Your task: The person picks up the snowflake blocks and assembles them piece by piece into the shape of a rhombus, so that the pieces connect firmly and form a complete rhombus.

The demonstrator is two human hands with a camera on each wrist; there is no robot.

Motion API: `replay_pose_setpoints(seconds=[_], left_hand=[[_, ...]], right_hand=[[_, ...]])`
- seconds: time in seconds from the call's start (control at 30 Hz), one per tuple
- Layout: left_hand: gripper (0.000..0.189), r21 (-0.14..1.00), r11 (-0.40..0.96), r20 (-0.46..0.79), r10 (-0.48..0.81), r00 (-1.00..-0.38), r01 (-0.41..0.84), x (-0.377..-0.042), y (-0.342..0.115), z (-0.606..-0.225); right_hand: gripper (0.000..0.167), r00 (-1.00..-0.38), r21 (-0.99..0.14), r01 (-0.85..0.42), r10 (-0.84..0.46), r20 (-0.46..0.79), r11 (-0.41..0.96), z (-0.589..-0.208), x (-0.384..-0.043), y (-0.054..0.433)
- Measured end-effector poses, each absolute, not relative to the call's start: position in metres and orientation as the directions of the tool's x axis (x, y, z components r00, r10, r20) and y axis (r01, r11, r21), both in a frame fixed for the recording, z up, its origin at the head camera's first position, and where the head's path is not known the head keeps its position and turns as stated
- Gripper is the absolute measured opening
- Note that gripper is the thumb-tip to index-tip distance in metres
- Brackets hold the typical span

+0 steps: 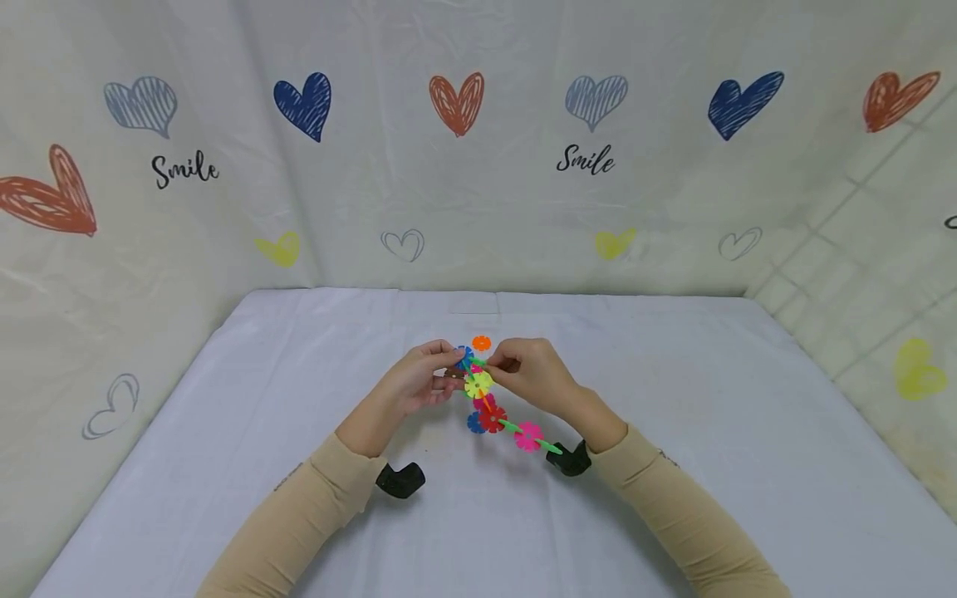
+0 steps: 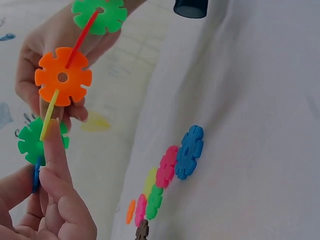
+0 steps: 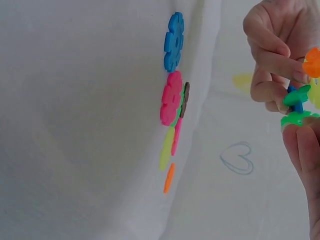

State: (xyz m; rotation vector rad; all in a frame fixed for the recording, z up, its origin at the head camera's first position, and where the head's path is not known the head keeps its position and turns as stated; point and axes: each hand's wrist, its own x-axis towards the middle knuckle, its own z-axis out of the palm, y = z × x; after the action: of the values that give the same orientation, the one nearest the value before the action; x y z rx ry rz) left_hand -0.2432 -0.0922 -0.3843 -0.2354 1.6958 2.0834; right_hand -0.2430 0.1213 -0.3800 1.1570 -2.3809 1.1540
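Near the middle of the table, both hands hold a chain of slotted flower-shaped plastic discs. My left hand (image 1: 419, 378) pinches a blue disc (image 1: 462, 357) at the chain's upper end. From it the chain hangs toward the right forearm, with a yellow disc (image 1: 478, 384), a red disc (image 1: 493, 419) and a pink disc (image 1: 528, 436) among its links. Facing it, my right hand (image 1: 534, 378) pinches a green disc (image 3: 296, 119) between thumb and fingers, right at the blue disc. In the left wrist view, an orange disc (image 2: 75, 77) hides part of the right fingers.
Several loose discs lie on the white tabletop (image 1: 247, 432) below the hands, among them an orange disc (image 1: 482, 342), a brown disc (image 3: 185, 100) and a blue disc (image 2: 190, 152). Black wrist-camera housings (image 1: 400, 480) sit under both sleeves. A curtain with hearts stands behind.
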Motion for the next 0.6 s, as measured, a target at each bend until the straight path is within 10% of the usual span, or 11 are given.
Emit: replay_pose_setpoints(seconds=[0.6], left_hand=[[0.022,0.889,-0.125,-0.403,0.243,-0.882,-0.44,-0.2402,-0.0951,-0.3847]], right_hand=[[0.01,-0.6,-0.495,-0.795,-0.569,0.563,0.35,-0.3843,-0.2414,0.1181]])
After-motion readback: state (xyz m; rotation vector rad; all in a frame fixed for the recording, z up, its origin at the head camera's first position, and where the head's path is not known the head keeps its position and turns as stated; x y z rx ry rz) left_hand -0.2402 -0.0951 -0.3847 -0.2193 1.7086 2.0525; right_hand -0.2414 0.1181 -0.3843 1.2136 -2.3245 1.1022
